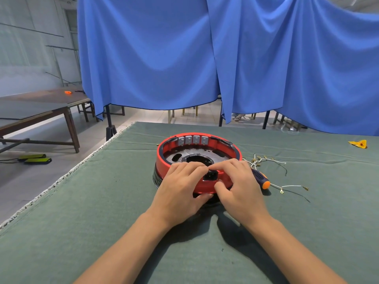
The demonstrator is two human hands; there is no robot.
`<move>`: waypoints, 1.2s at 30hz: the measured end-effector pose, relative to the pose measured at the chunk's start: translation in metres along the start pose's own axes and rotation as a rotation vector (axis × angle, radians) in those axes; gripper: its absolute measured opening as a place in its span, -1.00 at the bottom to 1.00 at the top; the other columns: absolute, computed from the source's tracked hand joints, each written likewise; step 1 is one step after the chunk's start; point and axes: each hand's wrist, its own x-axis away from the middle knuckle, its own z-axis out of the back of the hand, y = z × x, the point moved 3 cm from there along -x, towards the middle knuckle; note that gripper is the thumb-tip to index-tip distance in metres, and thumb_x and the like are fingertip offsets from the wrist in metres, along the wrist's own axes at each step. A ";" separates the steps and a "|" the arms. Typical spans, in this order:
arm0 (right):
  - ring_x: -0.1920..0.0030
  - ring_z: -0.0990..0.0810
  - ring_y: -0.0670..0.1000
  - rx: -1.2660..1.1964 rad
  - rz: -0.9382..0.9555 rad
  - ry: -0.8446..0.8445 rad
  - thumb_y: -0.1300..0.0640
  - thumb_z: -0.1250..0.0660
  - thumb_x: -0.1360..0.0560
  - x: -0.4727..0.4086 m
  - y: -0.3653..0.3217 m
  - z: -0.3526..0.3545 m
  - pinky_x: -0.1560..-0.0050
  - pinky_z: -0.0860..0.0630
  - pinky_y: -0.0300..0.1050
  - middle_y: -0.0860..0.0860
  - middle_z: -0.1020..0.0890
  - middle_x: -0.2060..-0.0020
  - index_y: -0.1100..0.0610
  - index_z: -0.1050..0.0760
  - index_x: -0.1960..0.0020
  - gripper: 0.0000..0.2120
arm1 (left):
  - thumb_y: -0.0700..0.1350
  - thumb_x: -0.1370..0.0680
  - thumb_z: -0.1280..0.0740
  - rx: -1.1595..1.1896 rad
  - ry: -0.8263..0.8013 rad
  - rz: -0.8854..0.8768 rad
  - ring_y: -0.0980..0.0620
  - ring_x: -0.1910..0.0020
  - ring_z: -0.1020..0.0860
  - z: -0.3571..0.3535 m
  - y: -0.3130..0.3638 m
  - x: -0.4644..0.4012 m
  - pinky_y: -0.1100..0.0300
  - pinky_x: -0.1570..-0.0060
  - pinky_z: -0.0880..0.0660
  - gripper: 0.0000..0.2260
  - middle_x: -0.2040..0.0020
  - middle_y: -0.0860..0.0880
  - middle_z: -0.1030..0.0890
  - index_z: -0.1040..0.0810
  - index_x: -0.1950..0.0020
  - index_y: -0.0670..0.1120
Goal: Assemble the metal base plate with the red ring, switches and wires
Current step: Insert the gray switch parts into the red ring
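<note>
Both hands are working at the near wall of the red ring in the head view, the only view. One left hand is lying over the rim, fingers curled onto the top edge and thumb reaching under the near side, so it is gripping the ring. One right hand is pinching the ring beside a single black power socket, forefinger on top of it and thumb pressing the red wall just below; the two hands' fingertips are nearly touching above the socket.

One ring is sitting on the green cloth of the table, with one metal base plate lying inside it, showing dark openings. Four grey switches are standing in a row along the far inner wall. A black band is showing under the ring's left side.

To the right, a bundle of white wires with brass terminals is lying on the cloth; their number is too tangled to count. One screwdriver with an orange-tipped handle is lying just beside the right hand. One yellow scrap is lying far right. Blue curtains are hanging behind
</note>
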 end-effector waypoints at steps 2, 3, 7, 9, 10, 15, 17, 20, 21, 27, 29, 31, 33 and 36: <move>-0.06 -0.40 -0.08 -0.003 -0.013 0.005 0.14 -0.19 -0.35 -0.001 0.000 0.000 0.01 -0.46 -0.07 -0.17 -0.55 0.08 0.01 -0.59 -0.02 -0.69 | 0.00 -0.29 -0.52 0.003 0.007 -0.007 -0.04 -0.09 -0.55 0.000 0.000 0.000 0.15 -0.17 -0.34 -0.54 -0.11 -0.03 -0.62 -0.58 -0.13 -0.14; -0.05 -0.40 -0.08 -0.009 -0.019 0.006 0.14 -0.19 -0.35 -0.001 0.000 0.000 0.01 -0.46 -0.06 -0.16 -0.54 0.09 0.01 -0.59 -0.01 -0.69 | 0.00 -0.29 -0.53 -0.001 0.006 -0.010 -0.04 -0.09 -0.56 0.000 0.000 0.000 0.16 -0.16 -0.34 -0.54 -0.11 -0.03 -0.63 -0.58 -0.13 -0.14; -0.02 -0.40 -0.07 -0.011 -0.016 0.006 0.14 -0.18 -0.37 -0.002 -0.001 0.000 0.06 -0.47 -0.03 -0.14 -0.53 0.12 0.02 -0.60 0.04 -0.73 | 0.00 -0.32 -0.52 -0.022 -0.032 -0.022 -0.07 -0.08 -0.58 0.000 0.000 0.000 0.14 -0.16 -0.35 -0.57 -0.12 -0.04 -0.63 -0.60 -0.11 -0.15; -0.02 -0.39 -0.07 0.023 -0.002 0.004 0.13 -0.19 -0.36 -0.001 0.000 -0.001 0.12 -0.46 -0.06 -0.13 -0.52 0.12 0.02 -0.60 0.04 -0.73 | 0.00 -0.32 -0.53 -0.028 -0.045 -0.025 -0.06 -0.08 -0.58 0.000 0.000 0.000 0.14 -0.15 -0.35 -0.58 -0.12 -0.04 -0.63 -0.60 -0.10 -0.15; -0.02 -0.38 -0.07 0.038 0.004 0.006 0.13 -0.19 -0.36 0.000 0.000 -0.002 0.14 -0.44 -0.12 -0.13 -0.52 0.12 0.02 -0.59 0.03 -0.73 | -0.01 -0.32 -0.54 -0.032 -0.047 -0.024 -0.06 -0.08 -0.57 0.000 0.000 0.000 0.14 -0.15 -0.35 -0.59 -0.11 -0.04 -0.63 -0.59 -0.09 -0.15; -0.06 -0.34 -0.16 0.087 0.026 0.007 0.15 -0.23 -0.32 0.004 0.003 -0.004 0.16 -0.27 -0.40 -0.17 -0.50 0.05 -0.02 -0.53 -0.04 -0.69 | 0.02 -0.34 -0.46 -0.032 -0.039 -0.003 -0.04 -0.07 -0.55 0.001 0.003 0.001 0.14 -0.18 -0.33 -0.61 -0.08 0.00 -0.61 -0.55 -0.10 -0.12; -0.06 -0.40 -0.13 0.067 0.006 0.029 0.17 -0.23 -0.32 0.003 0.006 -0.002 0.11 -0.34 -0.32 -0.16 -0.52 0.05 0.00 -0.51 -0.04 -0.69 | 0.05 -0.38 -0.38 0.037 -0.018 0.038 0.01 -0.07 -0.52 0.002 0.005 0.000 0.16 -0.18 -0.32 -0.63 -0.07 0.02 -0.60 -0.54 -0.11 -0.11; -0.03 -0.42 -0.10 0.066 -0.012 0.062 0.18 -0.23 -0.32 0.000 0.011 0.001 -0.02 -0.36 -0.23 -0.12 -0.54 0.07 0.04 -0.53 0.03 -0.75 | 0.05 -0.44 -0.28 0.173 0.066 0.133 0.18 -0.01 -0.42 0.007 0.006 -0.002 0.31 -0.11 -0.27 -0.70 0.01 0.06 -0.59 -0.53 -0.08 -0.08; -0.03 -0.40 -0.10 0.074 -0.021 0.075 0.18 -0.23 -0.32 -0.001 0.013 0.002 -0.04 -0.35 -0.22 -0.11 -0.54 0.07 0.04 -0.54 0.04 -0.76 | 0.04 -0.46 -0.26 0.179 0.089 0.152 0.20 0.01 -0.41 0.007 0.006 -0.003 0.33 -0.09 -0.26 -0.72 0.04 0.07 -0.60 -0.54 -0.06 -0.08; -0.03 -0.37 -0.10 0.034 -0.135 0.191 0.33 -0.31 -0.35 -0.004 0.028 0.011 -0.02 -0.32 -0.22 -0.12 -0.51 0.06 0.03 -0.51 -0.02 -0.69 | 0.07 -0.55 -0.14 0.102 0.096 0.239 0.09 0.14 -0.55 0.002 0.006 -0.011 0.18 0.01 -0.30 -0.70 0.16 0.08 -0.64 -0.60 0.09 -0.04; -0.01 -0.35 -0.11 0.051 -0.169 0.218 0.34 -0.31 -0.36 -0.006 0.037 0.017 0.04 -0.24 -0.27 -0.13 -0.50 0.09 0.02 -0.52 0.02 -0.71 | 0.05 -0.55 -0.13 0.075 0.122 0.279 0.06 0.23 -0.54 0.002 0.004 -0.011 0.14 0.07 -0.31 -0.69 0.26 0.07 -0.62 -0.59 0.18 -0.05; -0.02 -0.35 -0.07 0.087 -0.228 0.208 0.32 -0.32 -0.38 -0.006 0.048 0.020 0.08 -0.20 -0.26 -0.11 -0.50 0.09 0.03 -0.52 0.03 -0.75 | 0.00 -0.53 -0.14 0.037 0.159 0.308 0.03 0.34 -0.49 0.004 0.001 -0.011 0.13 0.13 -0.31 -0.71 0.36 0.05 -0.57 -0.55 0.27 -0.07; -0.05 -0.34 -0.03 0.134 -0.312 0.164 0.27 -0.32 -0.42 -0.006 0.057 0.020 0.03 -0.21 -0.21 -0.05 -0.53 0.02 0.06 -0.52 -0.03 -0.77 | -0.05 -0.49 -0.15 0.030 0.175 0.365 0.01 0.41 -0.45 0.007 -0.003 -0.011 0.17 0.16 -0.27 -0.74 0.42 0.03 -0.53 -0.52 0.32 -0.10; -0.17 -0.37 0.09 0.185 -0.420 0.113 0.22 -0.27 -0.48 -0.007 0.068 0.022 -0.17 -0.28 -0.07 0.05 -0.56 -0.13 0.12 -0.52 -0.14 -0.76 | -0.11 -0.42 -0.18 0.061 0.168 0.465 0.00 0.35 -0.47 0.010 -0.008 -0.010 0.20 0.13 -0.25 -0.83 0.36 0.01 -0.56 -0.54 0.27 -0.11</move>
